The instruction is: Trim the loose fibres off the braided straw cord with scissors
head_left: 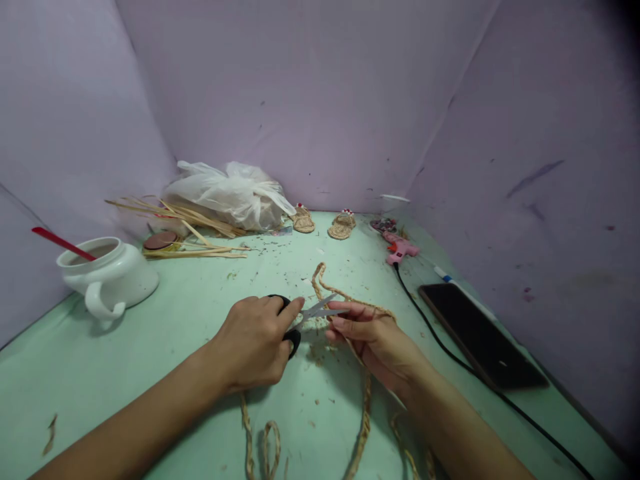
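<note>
My left hand [255,343] is closed around the black handles of a pair of scissors [315,311]. The scissors' blades are parted and point right, toward my other hand. With thumb and fingers pinched, my right hand [373,337] holds a braided straw cord [345,293] close to the blades. One loop of the cord rises beyond the fingers, and a long length [365,420] hangs toward the near edge. Another piece of cord [247,427] lies below my left wrist. Whether the blades touch the cord I cannot tell.
A white pot [127,273] with a red stick stands at left. Straw strips [200,220] and a plastic bag [230,193] lie behind. Two small woven sandals [341,225] sit at the back. At right are a pink glue gun [401,250], its black cable [425,317] and a phone [483,337].
</note>
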The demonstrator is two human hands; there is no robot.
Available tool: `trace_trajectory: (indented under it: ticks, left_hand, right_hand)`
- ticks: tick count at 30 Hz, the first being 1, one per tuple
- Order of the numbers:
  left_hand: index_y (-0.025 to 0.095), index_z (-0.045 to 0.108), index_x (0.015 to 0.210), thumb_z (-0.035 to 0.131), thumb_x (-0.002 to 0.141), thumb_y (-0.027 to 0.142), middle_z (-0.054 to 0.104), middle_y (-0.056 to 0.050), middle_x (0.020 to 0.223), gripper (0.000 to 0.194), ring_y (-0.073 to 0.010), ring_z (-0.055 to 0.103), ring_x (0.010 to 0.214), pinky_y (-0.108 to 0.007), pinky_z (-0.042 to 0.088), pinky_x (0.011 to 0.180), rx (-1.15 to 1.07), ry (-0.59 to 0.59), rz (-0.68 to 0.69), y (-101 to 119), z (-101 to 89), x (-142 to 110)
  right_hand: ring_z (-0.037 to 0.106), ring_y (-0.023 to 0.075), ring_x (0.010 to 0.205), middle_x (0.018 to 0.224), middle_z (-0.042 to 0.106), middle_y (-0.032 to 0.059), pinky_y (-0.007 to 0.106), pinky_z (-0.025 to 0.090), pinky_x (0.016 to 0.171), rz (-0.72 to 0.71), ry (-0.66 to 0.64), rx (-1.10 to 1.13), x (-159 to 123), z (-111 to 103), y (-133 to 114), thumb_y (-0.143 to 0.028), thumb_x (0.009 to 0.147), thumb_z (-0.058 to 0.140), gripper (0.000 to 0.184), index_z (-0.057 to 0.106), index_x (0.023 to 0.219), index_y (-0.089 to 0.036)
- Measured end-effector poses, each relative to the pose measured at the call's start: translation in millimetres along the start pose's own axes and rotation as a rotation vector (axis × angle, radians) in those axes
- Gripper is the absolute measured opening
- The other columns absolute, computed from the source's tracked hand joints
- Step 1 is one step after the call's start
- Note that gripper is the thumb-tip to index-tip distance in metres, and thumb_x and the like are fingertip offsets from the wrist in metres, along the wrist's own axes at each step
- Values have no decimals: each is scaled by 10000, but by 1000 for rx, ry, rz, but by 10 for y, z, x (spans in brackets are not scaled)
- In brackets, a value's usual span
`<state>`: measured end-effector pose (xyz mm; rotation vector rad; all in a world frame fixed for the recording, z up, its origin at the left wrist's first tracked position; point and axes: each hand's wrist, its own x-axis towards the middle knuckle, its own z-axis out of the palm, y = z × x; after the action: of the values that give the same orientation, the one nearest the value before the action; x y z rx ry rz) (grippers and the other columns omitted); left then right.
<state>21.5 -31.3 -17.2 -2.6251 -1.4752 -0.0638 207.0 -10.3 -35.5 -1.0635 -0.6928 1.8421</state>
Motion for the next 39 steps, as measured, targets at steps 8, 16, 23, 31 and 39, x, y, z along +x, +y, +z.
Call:
trace_trajectory:
  ticks: [8, 16, 23, 31, 39]
  left_hand:
    - [146, 397, 1256, 428, 701, 239, 608, -95, 842, 564, -252, 583, 728, -369, 439, 618, -55, -107, -17, 10, 24, -1]
    - [149, 415, 1223, 425, 683, 222, 602, -100, 870, 545, -267, 582, 772, -370, 431, 629, -83, -139, -10, 13, 7, 5]
    - [148, 485, 1071, 420, 673, 200, 584, -90, 826, 407, -240, 566, 721, -333, 408, 582, -36, -102, 6, 0, -14, 10]
    - [167, 499, 936, 397, 667, 147, 600, -71, 803, 288, -228, 589, 692, -306, 386, 553, -68, -168, 29, -23, -11, 0]
    - [195, 517, 912, 394, 645, 83, 619, -16, 700, 314, -188, 577, 625, -260, 341, 533, -255, -119, 20, -58, 24, 8]
  right_hand:
    - [555, 105, 449, 498, 595, -53, 248, 475, 498, -168, 148, -171, 5, 60, 69, -100, 422, 741, 386, 622, 788, -136]
    - [511, 94, 465, 537, 569, -64, 209, 386, 447, -288, 140, -461, -11, 65, 97, -90, 513, 655, 553, 536, 1051, -138]
    - [515, 111, 501, 567, 582, -52, 233, 405, 499, -373, 120, -509, -21, 84, 88, -110, 533, 627, 635, 446, 1142, -119]
    - [505, 98, 459, 530, 582, -75, 218, 395, 468, -337, 72, -388, 0, 60, 105, -76, 519, 640, 642, 439, 1124, -143]
    - [531, 102, 446, 516, 580, -75, 225, 436, 471, -291, 61, -215, 11, 32, 79, -72, 486, 701, 601, 494, 1046, -148]
